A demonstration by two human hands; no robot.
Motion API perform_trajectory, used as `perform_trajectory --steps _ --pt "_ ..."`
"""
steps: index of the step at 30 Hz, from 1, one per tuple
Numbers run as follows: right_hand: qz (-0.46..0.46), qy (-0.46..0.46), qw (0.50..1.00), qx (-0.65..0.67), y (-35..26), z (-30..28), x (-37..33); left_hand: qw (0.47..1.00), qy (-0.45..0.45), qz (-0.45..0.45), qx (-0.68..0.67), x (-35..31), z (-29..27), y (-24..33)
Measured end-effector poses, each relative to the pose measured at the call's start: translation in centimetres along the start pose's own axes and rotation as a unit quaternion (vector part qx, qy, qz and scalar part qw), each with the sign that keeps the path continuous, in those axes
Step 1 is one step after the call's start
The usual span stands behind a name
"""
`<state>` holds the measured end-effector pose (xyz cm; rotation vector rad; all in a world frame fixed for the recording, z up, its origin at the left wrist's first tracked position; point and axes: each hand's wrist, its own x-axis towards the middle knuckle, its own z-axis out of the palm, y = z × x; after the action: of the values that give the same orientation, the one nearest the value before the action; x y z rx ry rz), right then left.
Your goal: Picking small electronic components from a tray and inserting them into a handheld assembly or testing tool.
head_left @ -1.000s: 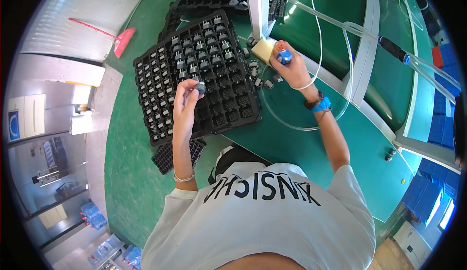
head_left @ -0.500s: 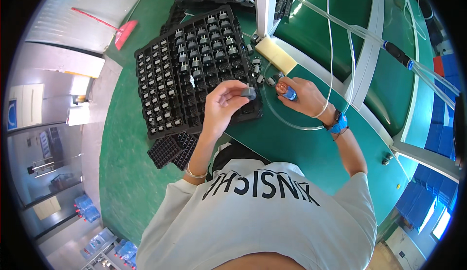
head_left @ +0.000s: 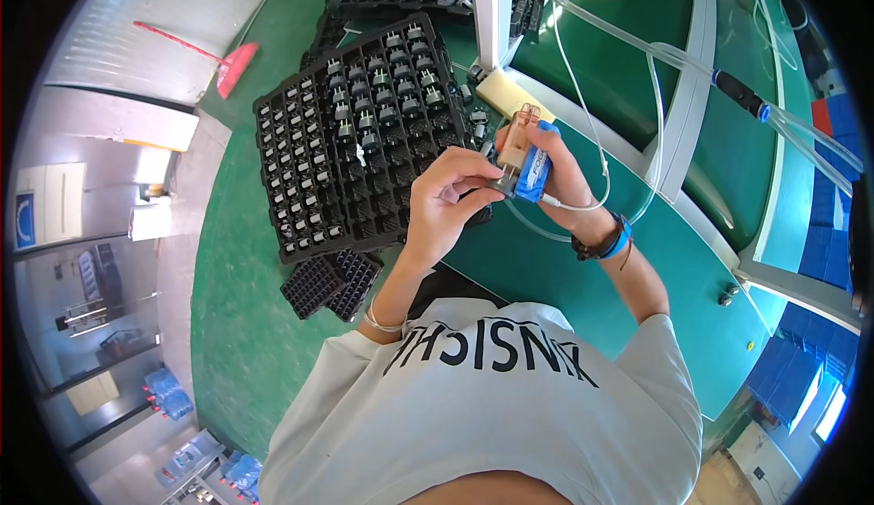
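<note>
left hand: pinching plug between thumb and fingers
right hand: wrapped round block
plug: at block's near end, right of tray
step: seemingly fitting plug to block
next move: likely calls for square alignment

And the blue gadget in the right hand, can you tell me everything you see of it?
The blue gadget looks boxy and plastic, with pale markings on its blue side. A tan, partly see-through part lies alongside the blue. A thin white cord leaves its lower end. The right hand grips it, tilted, above the green table. The left hand holds a grey plug against or beside its lower end; I can't tell which.
</note>
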<state>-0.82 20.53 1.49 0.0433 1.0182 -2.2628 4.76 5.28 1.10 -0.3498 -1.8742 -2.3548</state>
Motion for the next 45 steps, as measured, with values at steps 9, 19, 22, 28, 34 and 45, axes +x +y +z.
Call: perform_trajectory --steps 9,19,22,28,34,45 --pt "-0.044 -0.043 0.994 -0.091 -0.6 1.0 -1.6 0.991 0.049 0.083 0.093 -0.8 1.2 0.2" --pt "-0.057 -0.042 0.995 -0.067 0.3 0.4 0.4 0.989 0.067 0.048 0.124 -0.8 -0.2 1.1" --pt "-0.107 0.041 0.990 -0.077 0.0 -3.6 2.7 0.959 0.104 0.052 0.260 -0.1 -3.0 1.4" --pt "-0.308 0.093 0.761 -0.563 -1.3 -6.8 6.1 0.795 0.128 0.021 0.593 0.6 -10.9 2.0" --pt "-0.393 0.129 0.634 -0.653 -0.4 -6.1 6.9 0.753 0.067 -0.041 0.653 1.0 -12.2 0.8" --pt "-0.337 0.125 0.677 -0.642 -0.6 -6.2 6.8 0.746 0.063 -0.029 0.662 1.3 -13.5 -0.2"
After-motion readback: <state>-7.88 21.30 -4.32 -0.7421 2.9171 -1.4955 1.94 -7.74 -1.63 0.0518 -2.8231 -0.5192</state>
